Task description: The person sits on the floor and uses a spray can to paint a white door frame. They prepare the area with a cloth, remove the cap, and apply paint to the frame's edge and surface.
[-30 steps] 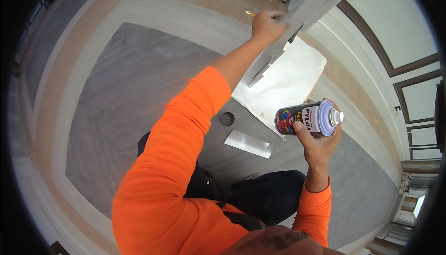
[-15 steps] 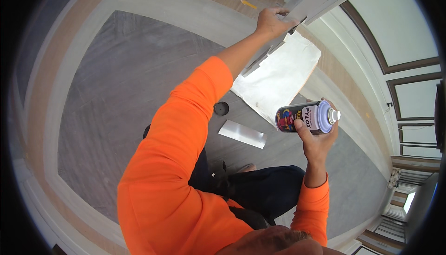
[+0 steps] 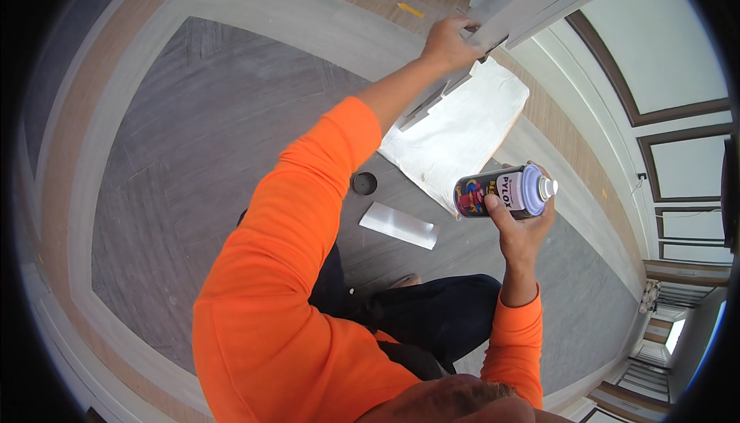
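Preparation looks done, as far as I can judge: the spray can (image 3: 472, 194) shows its white nozzle (image 3: 548, 188) uncovered, and a white sheet (image 3: 466, 142) is spread on the grey floor (image 3: 208, 153), under or just beside the pale panel (image 3: 532, 7); the exact contact I cannot tell. What is left is harder to say. No spray is visible in the air, no finger rests on the nozzle, and whether the panel already carries fresh paint, I cannot tell from this angle. The spray can is in the right hand (image 3: 524, 230), which is closed around its body, with the thumb across the near side and the other fingers mostly hidden behind; the can lies on its side in this grip, base toward the person's left, nozzle toward the right. It is well apart from the left hand (image 3: 451, 44), which is farther forward, at the edge of the panel. There the fingers are partly curled and seem to touch this edge, but I cannot tell if they really grip it. On the floor between the person's arms lie a silvery strip (image 3: 399, 226) and, near it, a round black cap-like piece (image 3: 364, 183).
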Tool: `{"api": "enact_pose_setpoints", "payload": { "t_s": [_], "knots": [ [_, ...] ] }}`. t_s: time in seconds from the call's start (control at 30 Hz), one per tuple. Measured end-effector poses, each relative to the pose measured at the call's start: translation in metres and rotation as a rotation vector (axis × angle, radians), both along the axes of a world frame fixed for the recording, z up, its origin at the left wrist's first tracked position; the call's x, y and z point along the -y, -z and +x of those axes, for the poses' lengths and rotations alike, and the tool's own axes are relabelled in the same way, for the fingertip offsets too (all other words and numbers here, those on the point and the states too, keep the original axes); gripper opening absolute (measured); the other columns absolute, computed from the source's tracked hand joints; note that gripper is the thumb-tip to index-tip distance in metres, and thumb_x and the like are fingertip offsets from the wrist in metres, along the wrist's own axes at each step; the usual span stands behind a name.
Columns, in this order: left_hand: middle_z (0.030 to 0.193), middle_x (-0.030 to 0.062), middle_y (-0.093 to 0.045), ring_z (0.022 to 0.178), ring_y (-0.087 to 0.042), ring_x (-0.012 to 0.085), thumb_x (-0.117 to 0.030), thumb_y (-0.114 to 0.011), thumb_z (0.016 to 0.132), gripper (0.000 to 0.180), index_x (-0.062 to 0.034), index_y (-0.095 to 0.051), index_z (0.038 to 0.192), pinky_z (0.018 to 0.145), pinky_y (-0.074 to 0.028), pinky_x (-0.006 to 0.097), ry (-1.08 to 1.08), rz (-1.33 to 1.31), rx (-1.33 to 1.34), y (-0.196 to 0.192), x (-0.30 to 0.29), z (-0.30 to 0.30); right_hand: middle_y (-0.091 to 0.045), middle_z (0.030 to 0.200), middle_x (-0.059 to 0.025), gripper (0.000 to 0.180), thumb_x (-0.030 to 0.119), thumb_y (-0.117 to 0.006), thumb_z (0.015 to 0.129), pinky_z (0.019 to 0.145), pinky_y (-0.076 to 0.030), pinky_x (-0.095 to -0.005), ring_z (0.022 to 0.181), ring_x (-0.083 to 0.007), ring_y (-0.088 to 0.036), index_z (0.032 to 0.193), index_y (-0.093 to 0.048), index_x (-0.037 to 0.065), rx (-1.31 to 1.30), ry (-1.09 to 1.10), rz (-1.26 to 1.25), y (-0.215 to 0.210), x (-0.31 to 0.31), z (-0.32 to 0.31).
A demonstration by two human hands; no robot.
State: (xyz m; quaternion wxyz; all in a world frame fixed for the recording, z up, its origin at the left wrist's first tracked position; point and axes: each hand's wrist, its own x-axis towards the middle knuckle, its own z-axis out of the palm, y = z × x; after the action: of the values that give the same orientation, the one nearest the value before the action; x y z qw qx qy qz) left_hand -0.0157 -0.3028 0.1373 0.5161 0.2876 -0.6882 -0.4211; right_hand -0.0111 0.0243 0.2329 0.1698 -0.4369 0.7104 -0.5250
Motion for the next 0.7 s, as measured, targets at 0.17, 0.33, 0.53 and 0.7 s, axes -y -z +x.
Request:
{"api": "enact_pose_setpoints", "payload": {
  "t_s": [0.17,0.33,0.53,0.7],
  "knots": [
    [0.106,0.005,-0.073,0.081,-0.064,0.014,-0.039,-0.083,0.069,0.058,-0.0045,-0.074,0.115,0.08,-0.053,0.028,0.053,0.117,0.031,-0.004,0.0,0.005,-0.066,0.118,-0.0169,0.076,0.012,-0.089,0.07,0.093,-0.055,-0.036,0.105,-0.0221,-0.066,0.133,-0.049,-0.002,0.001,0.002,-0.019,-0.001,0.001,0.0],
    [0.104,0.0064,-0.073,0.085,-0.065,0.0144,-0.04,-0.084,0.069,0.061,-0.0046,-0.073,0.117,0.081,-0.054,0.029,0.042,0.12,0.045,-0.007,0.0,0.001,-0.066,0.118,-0.0173,0.075,0.012,-0.09,0.07,0.092,-0.055,-0.0359,0.105,-0.0223,-0.066,0.132,-0.049,-0.002,0.008,0.002,-0.03,0.0,0.002,-0.001],
    [0.102,0.01,-0.074,0.083,-0.068,0.0125,-0.03,-0.083,0.072,0.054,-0.0026,-0.072,0.117,0.078,-0.055,0.027,0.133,0.137,-0.035,0.0,0.005,0.007,-0.066,0.116,-0.0175,0.075,0.013,-0.09,0.07,0.092,-0.055,-0.0361,0.105,-0.0223,-0.066,0.131,-0.049,-0.002,0.0,-0.005,-0.005,0.002,0.004,-0.005],
    [0.094,0.0108,-0.073,0.073,-0.068,0.0109,-0.018,-0.081,0.075,0.052,0.0033,-0.068,0.121,0.07,-0.055,0.024,0.291,0.377,-0.171,0.006,0.012,0.012,-0.066,0.116,-0.0175,0.075,0.013,-0.09,0.07,0.092,-0.056,-0.0366,0.104,-0.0226,-0.067,0.131,-0.049,-0.002,-0.014,-0.029,-0.031,0.004,0.007,-0.006]
  ]
}}
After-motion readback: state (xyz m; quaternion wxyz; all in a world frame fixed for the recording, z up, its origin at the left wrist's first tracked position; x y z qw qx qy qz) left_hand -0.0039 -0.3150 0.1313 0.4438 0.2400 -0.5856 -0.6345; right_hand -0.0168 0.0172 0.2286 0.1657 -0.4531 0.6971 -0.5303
